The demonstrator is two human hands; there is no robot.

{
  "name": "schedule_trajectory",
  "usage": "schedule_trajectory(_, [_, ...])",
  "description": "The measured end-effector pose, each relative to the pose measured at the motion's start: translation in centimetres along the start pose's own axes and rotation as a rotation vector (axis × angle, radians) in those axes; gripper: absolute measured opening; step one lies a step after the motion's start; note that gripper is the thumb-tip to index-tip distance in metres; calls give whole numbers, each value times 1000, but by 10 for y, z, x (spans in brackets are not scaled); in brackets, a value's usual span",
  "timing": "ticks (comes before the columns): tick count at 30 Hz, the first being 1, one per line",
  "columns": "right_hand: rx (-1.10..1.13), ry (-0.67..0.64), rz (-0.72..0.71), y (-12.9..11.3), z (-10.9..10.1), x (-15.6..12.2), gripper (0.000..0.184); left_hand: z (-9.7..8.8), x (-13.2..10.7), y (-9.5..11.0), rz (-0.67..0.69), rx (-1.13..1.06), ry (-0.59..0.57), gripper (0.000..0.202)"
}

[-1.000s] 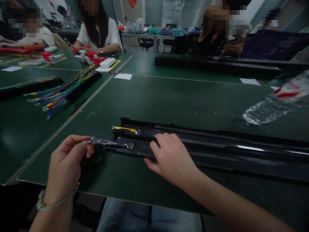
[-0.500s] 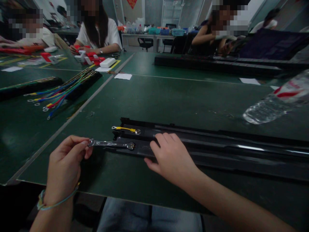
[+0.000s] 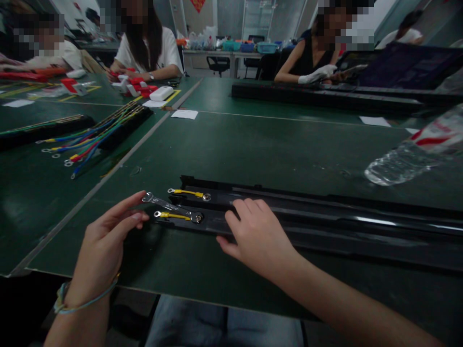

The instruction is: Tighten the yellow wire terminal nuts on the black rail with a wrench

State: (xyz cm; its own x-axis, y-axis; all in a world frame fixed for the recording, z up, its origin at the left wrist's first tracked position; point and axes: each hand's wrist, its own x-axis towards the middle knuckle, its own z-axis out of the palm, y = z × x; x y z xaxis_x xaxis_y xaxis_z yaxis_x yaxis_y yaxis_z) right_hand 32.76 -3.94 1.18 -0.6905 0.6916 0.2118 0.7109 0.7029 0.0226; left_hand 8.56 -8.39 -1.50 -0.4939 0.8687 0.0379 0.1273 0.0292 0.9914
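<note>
A silver combination wrench [image 3: 164, 203] sits with its ring end over a nut on the nearer black channel [image 3: 217, 224]. My left hand [image 3: 108, 236] has its index finger stretched to the wrench's free end, with the thumb held apart below. Under the wrench runs a short yellow wire [image 3: 173, 215] with a ring terminal at its outer end. A second yellow wire [image 3: 188, 193] is fastened by a nut in the farther channel [image 3: 231, 195]. My right hand [image 3: 258, 231] grips the nearer channel, fingers over the top and thumb along the near side.
A clear plastic bottle [image 3: 401, 161] lies on its side at the right. Coloured wires with ring terminals [image 3: 90, 137] spread over the table at the left. Across the table [image 3: 231, 140] are a long black bar [image 3: 307, 99], red and white parts [image 3: 133, 87] and several people.
The wrench's free end has swung away from me, uncovering the nearer yellow wire. My left fingers have spread from their pinch. My right hand has stayed still.
</note>
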Motion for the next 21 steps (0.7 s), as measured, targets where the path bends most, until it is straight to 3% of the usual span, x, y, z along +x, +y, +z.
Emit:
schedule_trajectory(4, [0, -4, 0, 0, -1, 0, 27, -1, 0, -1, 6, 33, -70, 48])
schedule_trajectory(10, [-2, 4, 3, 0, 0, 0, 27, 0, 0, -1, 17, 65, -86, 48])
schedule_trajectory(21, [7, -4, 3, 0, 0, 0, 28, 2, 1, 0, 59, -80, 87, 15])
